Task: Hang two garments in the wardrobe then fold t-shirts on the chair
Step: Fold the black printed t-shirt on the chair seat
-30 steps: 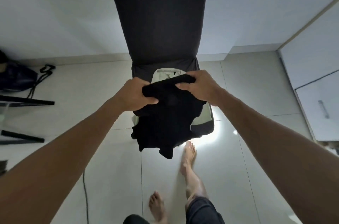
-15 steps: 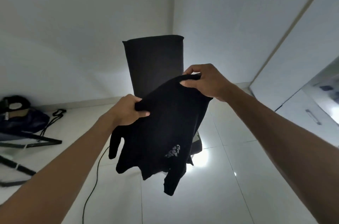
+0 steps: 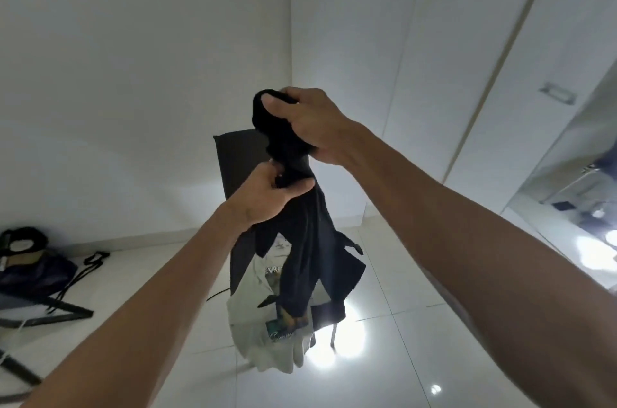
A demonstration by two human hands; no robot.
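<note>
A black t-shirt (image 3: 310,247) hangs bunched in the air in front of me, above the chair. My right hand (image 3: 307,124) grips its top end, with the cloth wrapped over the fingers. Just below, my left hand (image 3: 270,197) grips the gathered cloth. The dark chair (image 3: 238,164) stands behind the shirt, its tall backrest upright. A pale printed t-shirt (image 3: 263,317) lies on the seat and droops over the front edge. White wardrobe doors (image 3: 467,40) fill the right side.
A dark bag (image 3: 30,260) with straps lies on the floor at the left, beside black metal legs (image 3: 50,311). A cable (image 3: 217,294) runs across the glossy white tiles near the chair. A mirror-like panel (image 3: 581,207) shows at the far right.
Both hands have lifted the black t-shirt higher and come close together, bunching it into a hanging column. My view has tilted up, and the pale t-shirt on the seat is uncovered again.
</note>
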